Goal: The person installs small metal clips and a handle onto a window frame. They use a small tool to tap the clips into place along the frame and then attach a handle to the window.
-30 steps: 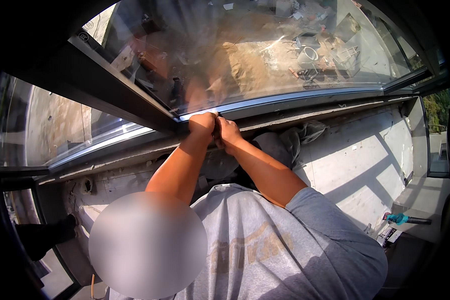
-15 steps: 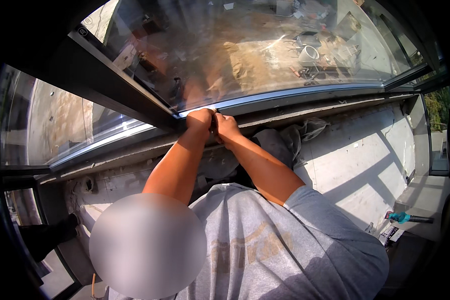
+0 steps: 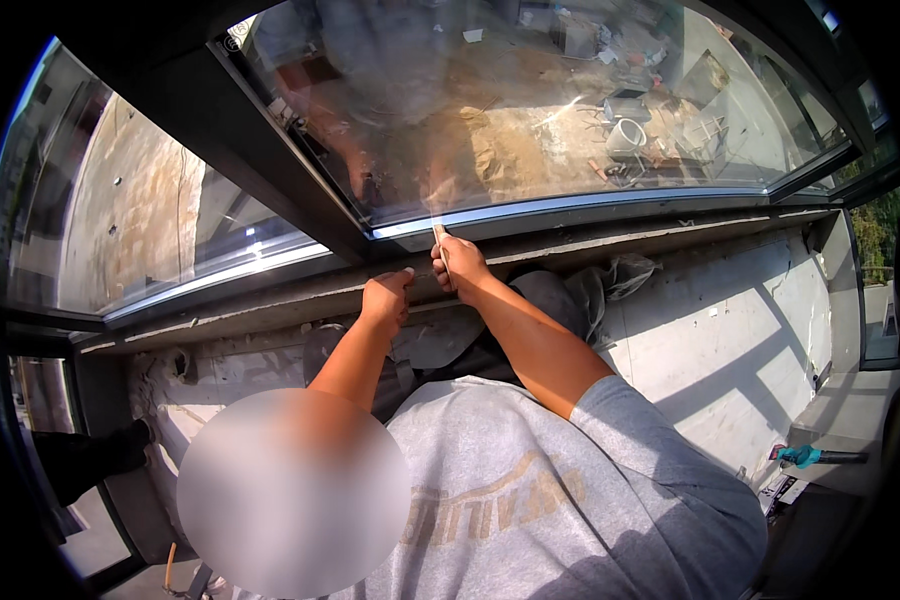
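My right hand (image 3: 460,266) is closed around a thin, flat, light-coloured tool (image 3: 441,240); I cannot make out its exact kind. Its tip reaches up to the bright lower strip of the window frame (image 3: 570,205), near the corner by the dark upright post (image 3: 300,170). Lower and to the left, my left hand (image 3: 386,300) is apart from the frame, in front of the concrete ledge (image 3: 270,307). Its fingers are curled, thumb against them; whatever they may hold is too small or hidden to name.
Large glass panes (image 3: 530,110) rise beyond the frame. Crumpled clear plastic (image 3: 625,275) lies beside my dark-trousered legs. A teal and black power tool (image 3: 805,457) is at the far right. Another person's dark leg (image 3: 90,465) shows at the left. An orange handle (image 3: 169,568) is lower left.
My hands were together at the frame's lower corner; now the left has drawn back and down, away from the frame. The right stays near the strip, the flat tool now visible in it.
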The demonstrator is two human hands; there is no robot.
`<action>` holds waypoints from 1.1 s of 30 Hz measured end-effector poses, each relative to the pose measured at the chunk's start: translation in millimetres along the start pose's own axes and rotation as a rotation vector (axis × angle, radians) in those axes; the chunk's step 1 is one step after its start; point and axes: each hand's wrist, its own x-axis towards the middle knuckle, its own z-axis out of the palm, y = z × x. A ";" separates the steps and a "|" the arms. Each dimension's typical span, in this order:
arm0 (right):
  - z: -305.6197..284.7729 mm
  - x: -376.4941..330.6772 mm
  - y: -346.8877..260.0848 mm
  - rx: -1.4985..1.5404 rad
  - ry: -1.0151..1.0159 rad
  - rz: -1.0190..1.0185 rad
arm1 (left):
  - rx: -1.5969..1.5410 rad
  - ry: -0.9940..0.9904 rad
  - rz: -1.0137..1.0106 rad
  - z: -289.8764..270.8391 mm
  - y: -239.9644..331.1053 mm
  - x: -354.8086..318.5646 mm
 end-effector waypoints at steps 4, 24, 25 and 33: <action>9.0 -3.5 -4.7 -0.075 0.027 0.035 | 0.021 0.007 -0.024 -52.9 -32.4 -5.0; 28.8 -17.0 -17.9 -0.385 0.230 0.043 | 0.023 -0.130 -0.052 -47.1 -66.5 -14.2; 28.2 -27.5 -9.1 -0.440 0.179 0.029 | 0.007 -0.112 -0.046 -51.6 -69.1 -15.9; 5.2 -46.3 82.1 -0.580 -0.033 -0.167 | -0.167 -0.085 -0.085 -77.3 -70.7 -50.7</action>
